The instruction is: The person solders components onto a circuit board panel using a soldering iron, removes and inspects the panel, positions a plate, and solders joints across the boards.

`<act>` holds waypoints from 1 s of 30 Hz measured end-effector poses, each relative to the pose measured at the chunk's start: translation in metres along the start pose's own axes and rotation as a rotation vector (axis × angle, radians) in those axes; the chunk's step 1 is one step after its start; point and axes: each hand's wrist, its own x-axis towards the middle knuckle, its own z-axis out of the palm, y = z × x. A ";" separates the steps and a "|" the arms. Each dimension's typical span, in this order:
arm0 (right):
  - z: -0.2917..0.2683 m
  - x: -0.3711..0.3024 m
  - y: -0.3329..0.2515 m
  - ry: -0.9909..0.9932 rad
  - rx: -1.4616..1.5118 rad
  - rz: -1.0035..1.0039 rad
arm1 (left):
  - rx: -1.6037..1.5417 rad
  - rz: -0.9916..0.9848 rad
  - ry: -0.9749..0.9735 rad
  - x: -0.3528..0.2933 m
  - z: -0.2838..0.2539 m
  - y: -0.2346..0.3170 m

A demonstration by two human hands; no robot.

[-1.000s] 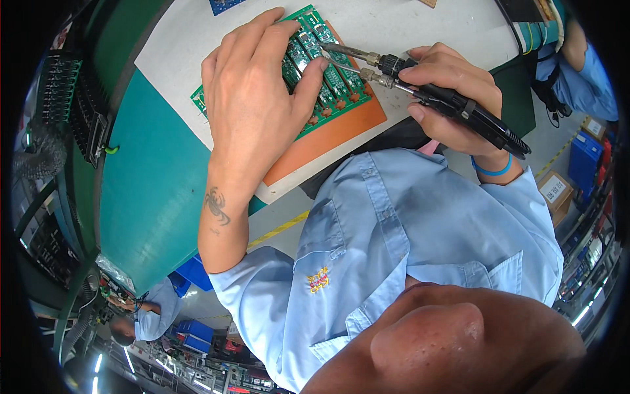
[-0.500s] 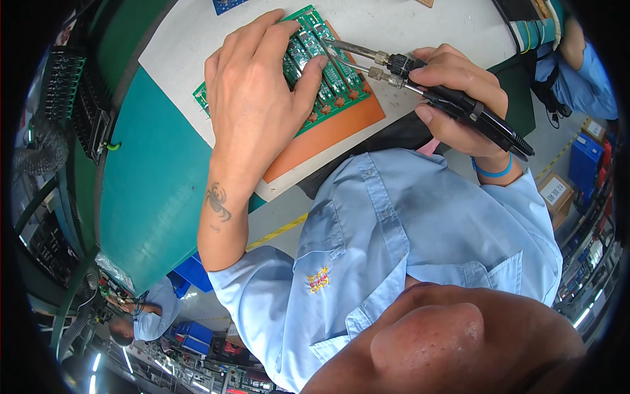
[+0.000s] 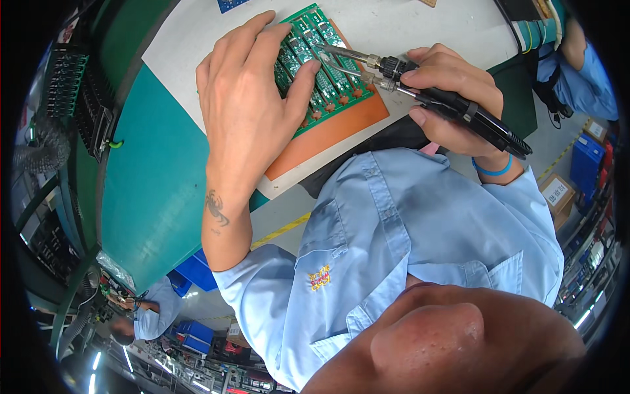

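Here's the green board panel [image 3: 331,85], strips [image 3: 342,82] slanting far-left to near-right, partly beneath the nearer left hand [image 3: 246,98], loosely spread. From the right, the right hand [image 3: 456,85] curls round a black twin-tipped tool [image 3: 438,100], tips [image 3: 341,51] over the strips.

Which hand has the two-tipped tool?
The right hand: it grips the black-handled tool with two metal tips. The left hand lies spread over the green circuit board, no tool visible in it.
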 end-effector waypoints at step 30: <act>-0.006 -0.008 0.004 0.034 0.041 -0.044 | -0.052 -0.027 -0.001 -0.003 0.007 -0.005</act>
